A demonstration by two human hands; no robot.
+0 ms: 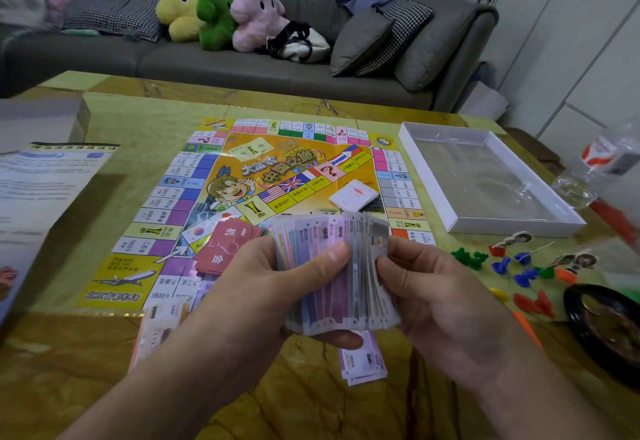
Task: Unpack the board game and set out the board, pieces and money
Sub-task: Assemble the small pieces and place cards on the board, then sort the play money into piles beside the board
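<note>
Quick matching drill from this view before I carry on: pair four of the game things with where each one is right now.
Things:
1. fanned play money
2. red card stack
3. white card stack
4. box tray

Places:
A. on the table right of the board
B. on the board's near part, left of the hands
C. held in the left hand, right hand at its edge
D. on the board's right part, beyond the money

Pairs: 1-C, 2-B, 3-D, 4-A

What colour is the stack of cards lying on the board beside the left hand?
Red cards, white characters; head view.
</note>
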